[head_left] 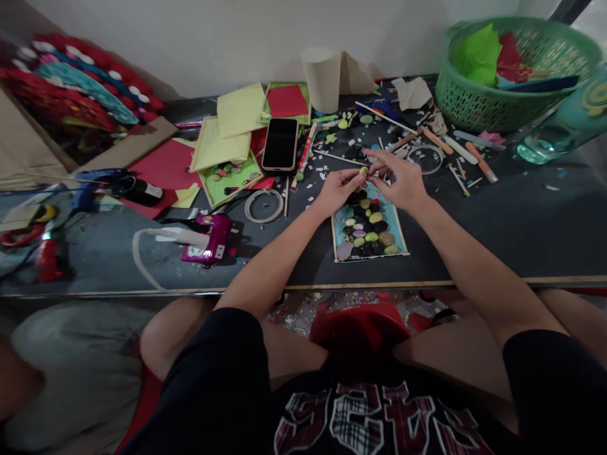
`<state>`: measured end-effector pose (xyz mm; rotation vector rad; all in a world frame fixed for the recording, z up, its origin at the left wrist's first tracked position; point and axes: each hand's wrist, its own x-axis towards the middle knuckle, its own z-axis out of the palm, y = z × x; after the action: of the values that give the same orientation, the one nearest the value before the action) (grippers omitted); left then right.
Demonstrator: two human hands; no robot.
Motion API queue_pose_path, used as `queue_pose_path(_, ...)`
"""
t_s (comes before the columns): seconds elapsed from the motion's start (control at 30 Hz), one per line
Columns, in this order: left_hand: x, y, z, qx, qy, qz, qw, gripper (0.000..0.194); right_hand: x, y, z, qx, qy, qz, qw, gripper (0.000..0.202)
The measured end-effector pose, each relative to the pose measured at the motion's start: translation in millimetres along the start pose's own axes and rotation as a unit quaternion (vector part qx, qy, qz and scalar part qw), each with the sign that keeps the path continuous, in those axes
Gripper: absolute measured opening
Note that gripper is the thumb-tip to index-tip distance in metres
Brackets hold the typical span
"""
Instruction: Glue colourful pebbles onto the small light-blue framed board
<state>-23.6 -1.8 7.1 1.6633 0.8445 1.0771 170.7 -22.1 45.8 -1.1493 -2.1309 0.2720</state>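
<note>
A small yellow-green pebble [363, 171] is pinched between the fingertips of my left hand [342, 189]. My right hand [397, 179] meets it there, thumb and index finger curled close to the pebble and the other fingers raised; whether it grips anything is hard to see. Both hands are over the far end of a stick-framed panel [337, 232] lying on the table. Rows of painted pebbles [378, 245] in black, yellow, green and lilac cover much of the panel. The hands hide its top edge.
Around are a phone [279, 145], paper trays [220, 155], a purple power strip [207, 239], a glue gun [90, 188], a clear tape ring [263, 205], a green basket [516, 69] and a bottle [564, 123]. Scraps and sticks litter the table. Another person's leg [76, 373] is at left.
</note>
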Motion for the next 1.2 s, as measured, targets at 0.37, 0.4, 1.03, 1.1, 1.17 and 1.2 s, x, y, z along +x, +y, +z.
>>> queue_pose_path(0.37,0.6,-3.9,-0.7,-0.051,0.003,-0.014,0.999,0.066,-2.8,-2.1,3.6,-0.090,-0.016,-0.052,0.994,0.063)
queue_pose_path(0.4,0.7,-3.7,-0.8,-0.054,0.003,-0.015,0.998,0.066,-2.9,-1.2,4.1,-0.089,-0.016,-0.051,0.995,0.064)
queue_pose_path(1.03,-1.1,3.1,-1.9,-0.048,-0.006,-0.018,0.999,0.063,1.1,-4.2,-2.9,-0.070,-0.056,-0.042,0.995,0.066)
queue_pose_path(1.1,-1.1,2.5,-2.2,-0.043,-0.007,-0.018,0.999,0.065,0.9,-2.7,-2.0,-0.076,-0.060,-0.045,0.994,0.065)
queue_pose_path(1.17,-1.0,1.8,-2.4,-0.039,-0.008,-0.016,0.999,0.065,0.2,-0.9,-0.1,-0.080,-0.061,-0.053,0.994,0.065)
queue_pose_path(1.2,-1.0,1.6,-2.5,-0.039,-0.008,-0.015,0.999,0.064,-0.3,-0.2,0.9,-0.082,-0.056,-0.056,0.993,0.064)
